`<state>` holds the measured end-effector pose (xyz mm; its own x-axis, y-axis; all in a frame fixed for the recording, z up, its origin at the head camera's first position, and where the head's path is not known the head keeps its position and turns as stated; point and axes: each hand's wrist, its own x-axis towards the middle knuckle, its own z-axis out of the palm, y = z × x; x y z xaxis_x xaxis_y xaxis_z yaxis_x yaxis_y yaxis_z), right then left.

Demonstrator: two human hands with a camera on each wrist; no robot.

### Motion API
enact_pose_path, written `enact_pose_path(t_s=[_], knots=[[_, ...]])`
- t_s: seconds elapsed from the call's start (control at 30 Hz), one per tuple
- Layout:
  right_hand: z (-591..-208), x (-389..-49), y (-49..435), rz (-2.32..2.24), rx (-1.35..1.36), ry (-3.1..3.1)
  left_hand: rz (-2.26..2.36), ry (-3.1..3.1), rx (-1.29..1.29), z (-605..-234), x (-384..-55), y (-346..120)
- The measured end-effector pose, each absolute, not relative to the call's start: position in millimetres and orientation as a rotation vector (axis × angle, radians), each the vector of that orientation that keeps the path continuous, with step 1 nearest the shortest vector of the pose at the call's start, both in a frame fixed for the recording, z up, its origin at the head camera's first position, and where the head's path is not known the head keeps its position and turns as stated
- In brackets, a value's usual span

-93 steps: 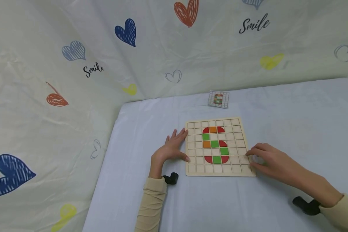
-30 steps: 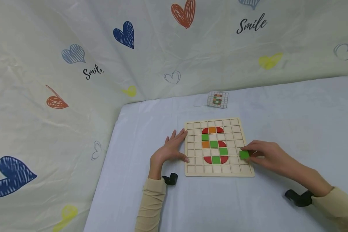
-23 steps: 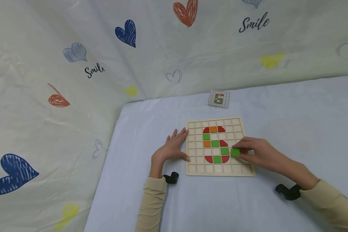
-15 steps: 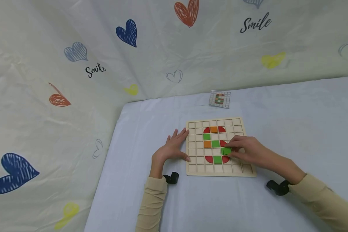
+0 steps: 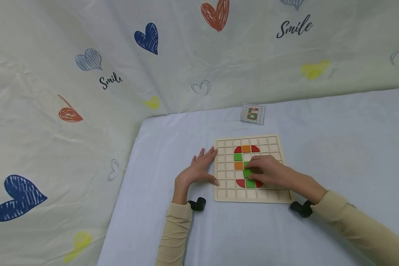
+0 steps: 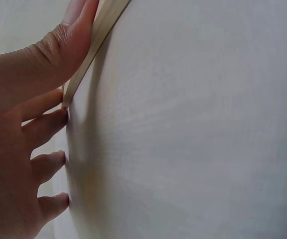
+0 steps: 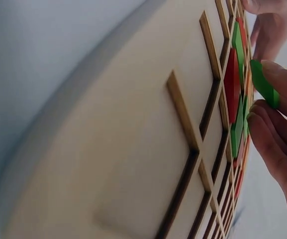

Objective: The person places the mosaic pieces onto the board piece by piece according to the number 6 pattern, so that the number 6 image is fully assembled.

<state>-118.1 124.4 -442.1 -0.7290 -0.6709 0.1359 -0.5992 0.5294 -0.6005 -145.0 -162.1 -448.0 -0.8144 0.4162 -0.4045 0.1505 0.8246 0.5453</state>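
A wooden grid board [image 5: 229, 193] lies on the white table, with red, orange and green tiles set in its cells in an S-like shape. My right hand [image 5: 267, 170] is over the middle of the board and pinches a green square tile [image 7: 264, 83], which appears tilted and raised off the grid in the right wrist view. That hand hides some of the tiles beneath it. Along the board's left edge rests my left hand [image 5: 196, 173], its fingers spread; the left wrist view has its thumb [image 6: 58, 50] against the wooden edge [image 6: 96, 47].
Behind the board lies a small card [image 5: 252, 113] printed with a coloured grid pattern. A patterned cloth [image 5: 173, 55] with hearts hangs at the back and left of the table. Each wrist carries a black camera mount [image 5: 197, 204].
My right hand came from the board's right side, first showing the green tile about a second ago, and carried it left to the middle. The left hand has stayed put.
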Motion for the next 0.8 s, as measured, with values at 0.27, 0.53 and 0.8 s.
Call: enact_pose_path(t_s=[0.27,0.53,0.8], knots=[[-449,-123,110,-0.971,-1.069,2.618,0.696,2.487,0.425,-448,-144,-162],[-451,-123,103,-0.824,-1.012,2.684,0.688,2.481,0.430,-447,-143,-162],[-453,-123,100,-0.805,-1.014,2.715,0.693,2.481,0.441,-447,-143,-162]])
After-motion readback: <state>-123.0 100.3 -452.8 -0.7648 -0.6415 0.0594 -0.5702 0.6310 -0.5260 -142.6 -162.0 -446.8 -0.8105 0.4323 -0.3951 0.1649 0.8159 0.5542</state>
